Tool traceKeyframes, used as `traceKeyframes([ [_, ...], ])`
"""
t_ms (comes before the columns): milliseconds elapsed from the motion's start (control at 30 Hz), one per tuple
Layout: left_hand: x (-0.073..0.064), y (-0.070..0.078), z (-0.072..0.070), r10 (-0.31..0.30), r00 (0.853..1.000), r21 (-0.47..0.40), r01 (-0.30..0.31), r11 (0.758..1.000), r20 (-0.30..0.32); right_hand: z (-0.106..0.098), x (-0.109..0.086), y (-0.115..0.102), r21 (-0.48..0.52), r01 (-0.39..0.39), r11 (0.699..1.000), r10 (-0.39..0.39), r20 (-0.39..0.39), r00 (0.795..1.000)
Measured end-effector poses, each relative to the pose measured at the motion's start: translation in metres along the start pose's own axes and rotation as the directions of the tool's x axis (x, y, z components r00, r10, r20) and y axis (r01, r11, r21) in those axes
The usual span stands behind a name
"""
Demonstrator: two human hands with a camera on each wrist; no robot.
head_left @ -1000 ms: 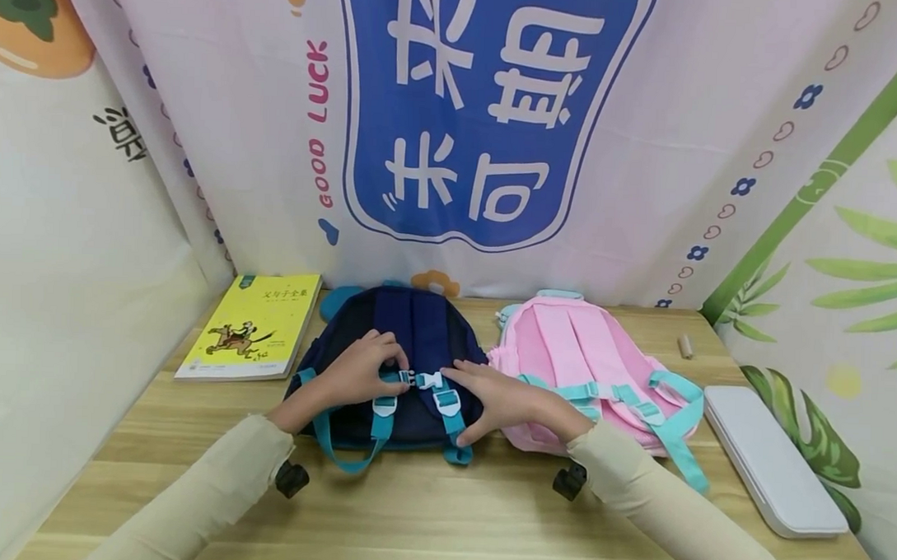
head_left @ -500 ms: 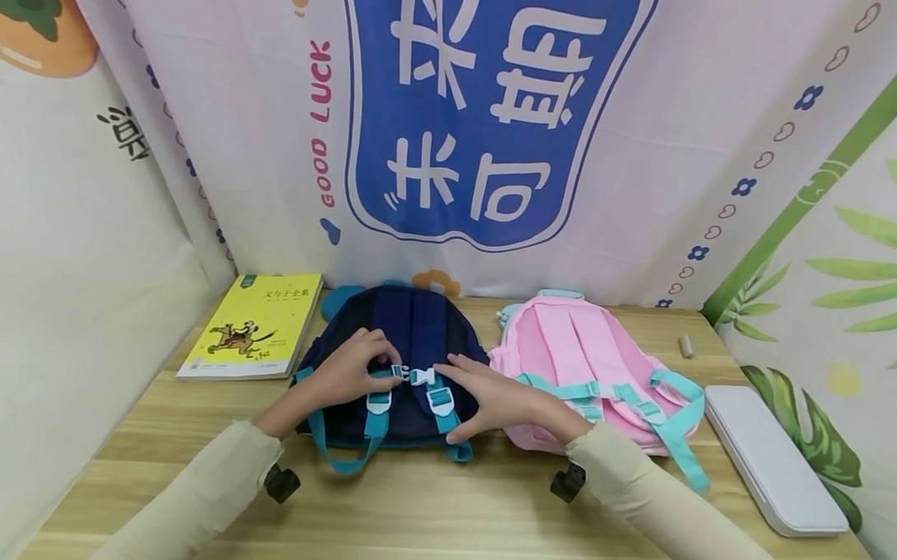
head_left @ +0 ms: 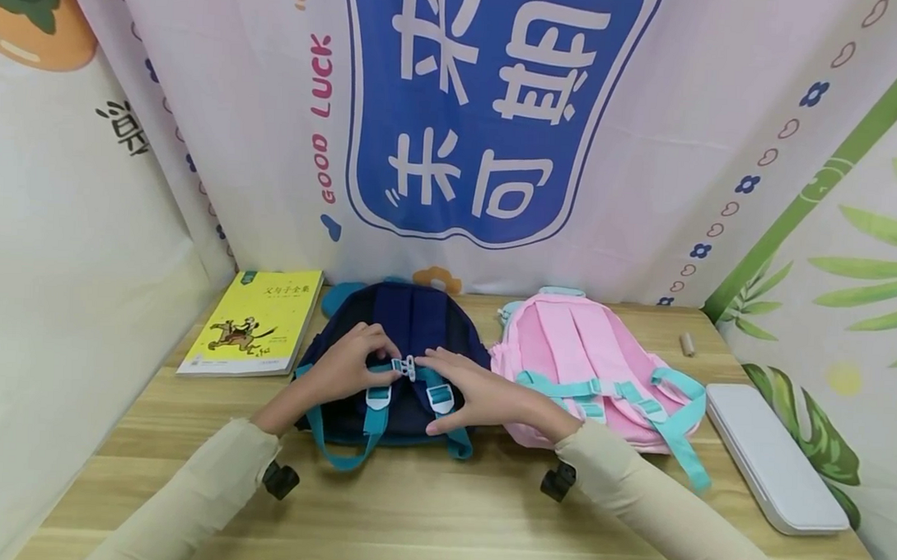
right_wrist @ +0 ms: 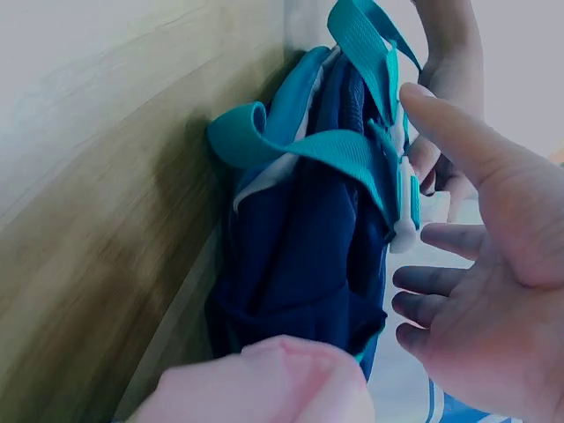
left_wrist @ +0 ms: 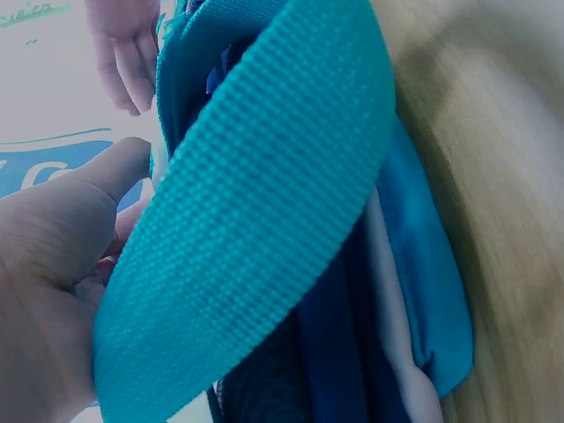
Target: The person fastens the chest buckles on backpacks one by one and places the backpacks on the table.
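Note:
A navy backpack (head_left: 428, 312) with teal straps lies on the table, its strap side up. My left hand (head_left: 352, 363) pinches the left half of its white chest-strap buckle (head_left: 398, 365) between thumb and finger. The right buckle half (head_left: 411, 368) looks turned on edge and sits right against it; whether they are joined I cannot tell. My right hand (head_left: 482, 390) has its fingers stretched out, the fingertips at the right half and the thumb apart. In the left wrist view a teal strap (left_wrist: 256, 194) covers much of the left hand.
A pink backpack (head_left: 587, 342) lies close on the right, under the right forearm. Further right are a white case (head_left: 776, 460) and a small tan cylinder (head_left: 687, 344). A yellow book (head_left: 254, 323) lies on the left. A printed cloth (head_left: 275, 142) hangs behind the table.
The left hand and its buckle half have shifted slightly left. My right hand has moved left, and the right buckle half has come up against the left one, turning from flat to on edge.

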State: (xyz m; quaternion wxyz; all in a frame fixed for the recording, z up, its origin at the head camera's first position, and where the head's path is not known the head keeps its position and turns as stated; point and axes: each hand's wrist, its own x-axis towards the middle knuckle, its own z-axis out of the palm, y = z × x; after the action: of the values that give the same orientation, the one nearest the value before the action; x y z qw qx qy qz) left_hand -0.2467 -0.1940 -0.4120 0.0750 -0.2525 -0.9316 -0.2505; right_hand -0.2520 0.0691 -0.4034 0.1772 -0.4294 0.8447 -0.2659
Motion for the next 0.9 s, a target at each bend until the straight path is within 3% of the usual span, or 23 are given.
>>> traceKeyframes([
  [167, 0.001, -0.001, -0.001, 0.000, 1.000, 0.006, 0.000, 1.000, 0.001, 0.004, 0.010, -0.004, -0.017, 0.007, 1.000, -0.008, -0.022, 1.000],
  [333, 0.000, -0.001, 0.001, 0.002, 1.000, -0.004, -0.002, 1.000, 0.011, 0.009, 0.021, -0.007, -0.115, 0.005, 0.993, -0.019, -0.121, 0.992],
  [567, 0.000, -0.002, 0.004, 0.028, 0.999, 0.004, -0.028, 1.000, 0.017, 0.018, 0.035, -0.007, -0.238, 0.052, 0.970, -0.119, -0.278, 0.953],
  [700, 0.002, -0.004, 0.006, 0.043, 0.999, 0.014, -0.043, 0.999, 0.017, 0.021, 0.037, -0.005, -0.242, 0.078, 0.967, -0.158, -0.332, 0.930],
  [900, 0.003, -0.004, 0.006, 0.039, 0.999, 0.009, -0.039, 0.999, 0.028, 0.020, 0.035, -0.003, -0.200, 0.050, 0.979, -0.118, -0.347, 0.930],
])
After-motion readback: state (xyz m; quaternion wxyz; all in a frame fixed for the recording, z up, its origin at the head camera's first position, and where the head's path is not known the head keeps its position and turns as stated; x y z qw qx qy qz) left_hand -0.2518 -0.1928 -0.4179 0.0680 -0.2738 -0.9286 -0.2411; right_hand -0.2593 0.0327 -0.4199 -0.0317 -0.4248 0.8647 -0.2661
